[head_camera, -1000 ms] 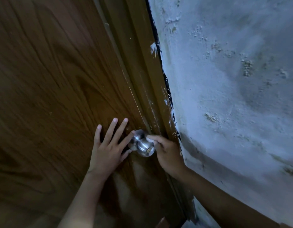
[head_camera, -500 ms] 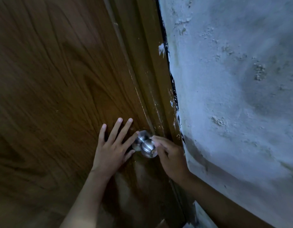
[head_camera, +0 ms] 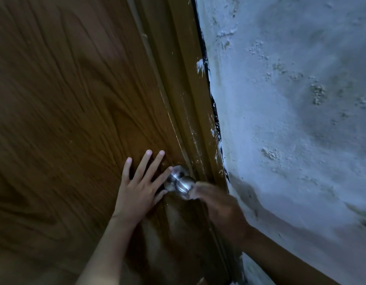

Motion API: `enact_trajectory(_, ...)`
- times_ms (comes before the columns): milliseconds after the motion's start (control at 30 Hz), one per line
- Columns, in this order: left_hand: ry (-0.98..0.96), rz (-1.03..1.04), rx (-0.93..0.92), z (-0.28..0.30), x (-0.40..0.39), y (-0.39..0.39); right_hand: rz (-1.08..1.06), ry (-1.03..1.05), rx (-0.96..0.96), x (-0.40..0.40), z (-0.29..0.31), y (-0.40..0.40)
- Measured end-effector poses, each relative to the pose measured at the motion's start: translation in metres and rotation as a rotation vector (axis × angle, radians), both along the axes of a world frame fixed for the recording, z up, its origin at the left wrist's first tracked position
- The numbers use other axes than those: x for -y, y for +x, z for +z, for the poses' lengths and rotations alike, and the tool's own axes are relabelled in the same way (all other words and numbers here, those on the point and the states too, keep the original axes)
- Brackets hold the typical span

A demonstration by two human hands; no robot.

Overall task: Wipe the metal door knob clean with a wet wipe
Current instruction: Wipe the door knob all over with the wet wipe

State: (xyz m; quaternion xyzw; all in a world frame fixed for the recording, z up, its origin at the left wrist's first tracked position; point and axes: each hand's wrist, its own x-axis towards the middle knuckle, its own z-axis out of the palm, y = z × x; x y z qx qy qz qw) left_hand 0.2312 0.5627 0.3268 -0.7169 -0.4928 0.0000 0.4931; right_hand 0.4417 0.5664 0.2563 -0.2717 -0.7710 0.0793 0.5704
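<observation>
Head view, left hand (head_camera: pixel 136 192) flat on door (head_camera: pixel 64 110), blurred right hand (head_camera: pixel 219 206) at knob (head_camera: pixel 181 183), grip unclear

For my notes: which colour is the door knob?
Shiny silver metal door knob, seen best in the head view, the only one.

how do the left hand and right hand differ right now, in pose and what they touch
The left hand lies flat with fingers spread straight on the wooden door; the right hand has curled fingers at the metal door knob. The left hand is sharp and well lit, the right hand blurred and shadowed. Both sit close beside the knob.
</observation>
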Motion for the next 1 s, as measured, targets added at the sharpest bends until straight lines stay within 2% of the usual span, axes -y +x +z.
enact_trajectory(67,0.003,0.001,-0.008,0.001,-0.001,0.000,-0.079,-0.287,-0.311,-0.006,0.015,-0.001)
enact_trajectory(133,0.013,-0.008,-0.015,0.001,-0.001,0.001,-0.092,-0.526,-0.440,-0.011,0.028,-0.012)
enact_trajectory(167,0.016,-0.017,-0.019,0.001,-0.001,0.000,-0.099,-0.562,-0.458,-0.011,0.034,-0.019)
enact_trajectory(367,0.015,-0.032,-0.015,0.002,0.000,0.000,-0.232,-0.291,-0.407,-0.014,0.047,-0.036)
enact_trajectory(533,0.012,-0.026,-0.013,0.002,0.001,0.001,-0.129,-0.370,-0.242,-0.017,0.035,-0.033)
enact_trajectory(700,0.018,-0.033,-0.025,0.002,0.001,0.000,0.078,-0.672,-0.216,-0.022,0.041,-0.020)
enact_trajectory(867,0.023,-0.015,-0.040,0.001,0.001,-0.002,0.149,-0.647,-0.283,-0.014,0.045,-0.016)
enact_trajectory(1000,0.002,-0.006,-0.026,0.000,0.000,-0.002,0.047,-0.521,-0.249,-0.020,0.051,-0.018)
